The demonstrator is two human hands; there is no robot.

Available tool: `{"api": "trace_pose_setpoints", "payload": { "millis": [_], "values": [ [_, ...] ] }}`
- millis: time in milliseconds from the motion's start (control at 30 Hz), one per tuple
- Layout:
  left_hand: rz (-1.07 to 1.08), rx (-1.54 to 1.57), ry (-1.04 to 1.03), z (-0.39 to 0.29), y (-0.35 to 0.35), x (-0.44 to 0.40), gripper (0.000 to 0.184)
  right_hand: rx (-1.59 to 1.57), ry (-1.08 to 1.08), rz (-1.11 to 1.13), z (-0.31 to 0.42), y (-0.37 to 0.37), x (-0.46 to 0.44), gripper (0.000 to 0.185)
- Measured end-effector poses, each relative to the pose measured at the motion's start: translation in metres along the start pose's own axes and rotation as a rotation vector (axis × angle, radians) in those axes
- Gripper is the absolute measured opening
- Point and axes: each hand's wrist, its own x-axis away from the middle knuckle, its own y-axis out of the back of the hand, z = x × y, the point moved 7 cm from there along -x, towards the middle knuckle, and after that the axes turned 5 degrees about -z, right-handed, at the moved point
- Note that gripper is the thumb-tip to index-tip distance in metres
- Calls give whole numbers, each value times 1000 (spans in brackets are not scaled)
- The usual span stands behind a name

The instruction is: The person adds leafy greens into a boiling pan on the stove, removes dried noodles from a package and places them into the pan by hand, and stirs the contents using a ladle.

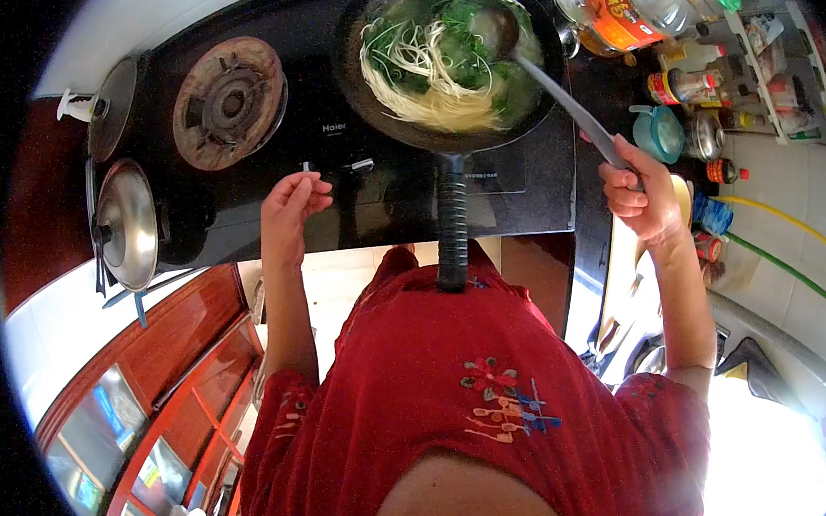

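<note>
My right hand is closed around the grey handle of a ladle, whose bowl dips into the wok. Pale noodles and dark leafy greens lie in liquid inside it. The wok's black ribbed handle points toward my body. My left hand hovers at the stove's front edge with its fingers curled in and no object visible between them. Just beyond its fingertips is a stove knob; whether they touch is unclear. Another knob sits to the right.
On the left is a second burner, bare of cookware. A glass lid and a metal lid stand at the left edge. Bottles, a teal container and a rack crowd the right side.
</note>
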Motion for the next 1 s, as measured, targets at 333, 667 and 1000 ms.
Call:
{"api": "trace_pose_setpoints", "payload": {
  "millis": [333,667,1000],
  "values": [
    [-28,16,-11,3,14,7,20,1298,983,-477,62,-13,15,35],
    [51,13,-29,5,6,5,22,1782,1036,-727,48,-30,-32,36],
    [79,-16,-10,4,-8,5,24,1817,907,-506,-13,-16,-7,43]
  ]
}}
